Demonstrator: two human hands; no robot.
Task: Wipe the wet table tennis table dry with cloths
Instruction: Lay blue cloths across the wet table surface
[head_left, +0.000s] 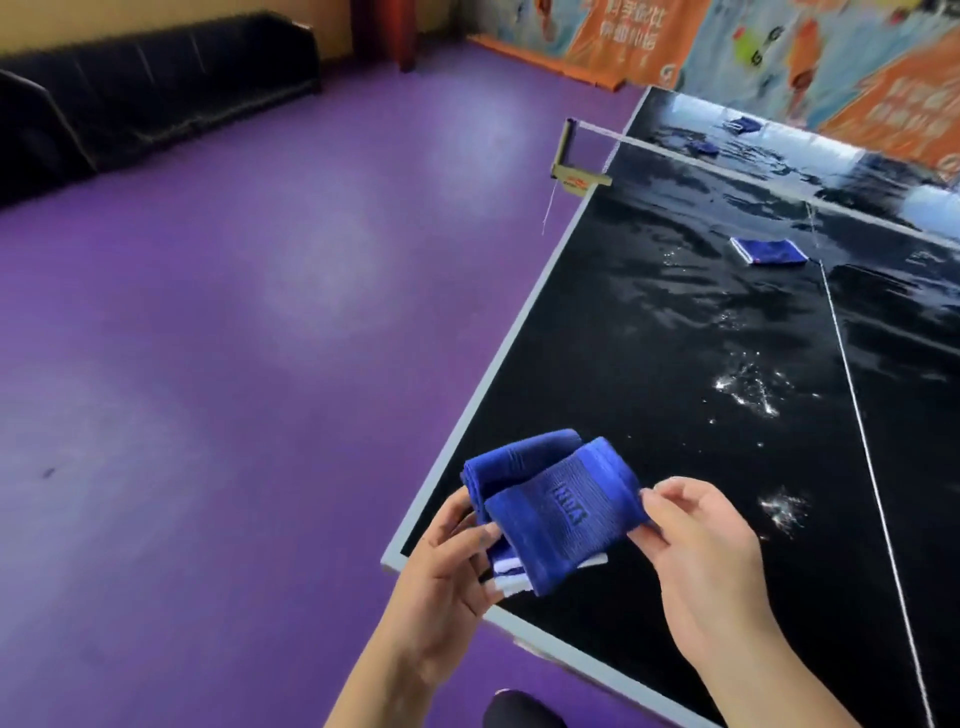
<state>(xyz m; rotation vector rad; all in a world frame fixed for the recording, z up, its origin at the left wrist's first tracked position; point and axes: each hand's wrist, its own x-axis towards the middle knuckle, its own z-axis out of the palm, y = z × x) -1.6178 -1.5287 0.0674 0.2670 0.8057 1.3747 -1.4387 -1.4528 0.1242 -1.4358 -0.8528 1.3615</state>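
In the upper left of the frame a black sofa (156, 78) stands against the wall, and the purple floor (208, 364) fills the whole left half.

In the lower middle, my left hand (447, 577) grips the left end of a folded blue cloth (556, 514). The fingers are curled under the cloth and the thumb lies on its top. The cloth is in the air, above the near left corner of the tabletop (675, 338). It has white stripes on its lower edge and some woven letters on its top face, which I cannot read. To the right of it, my right hand (711, 561) pinches the right edge of the same cloth between thumb and fingers.

Higher in the frame, the net post (569, 156) is fixed on the left side of the tabletop. The black tabletop is wet and shiny, with bright drops in the lower right. A second blue cloth (769, 251) lies flat on it in the upper right, just beside the white centre line (857, 415) and near the net. Beyond the net, two other blue cloths (704, 148) lie on the far half. Orange banners (857, 62) hang behind, in the upper right corner.
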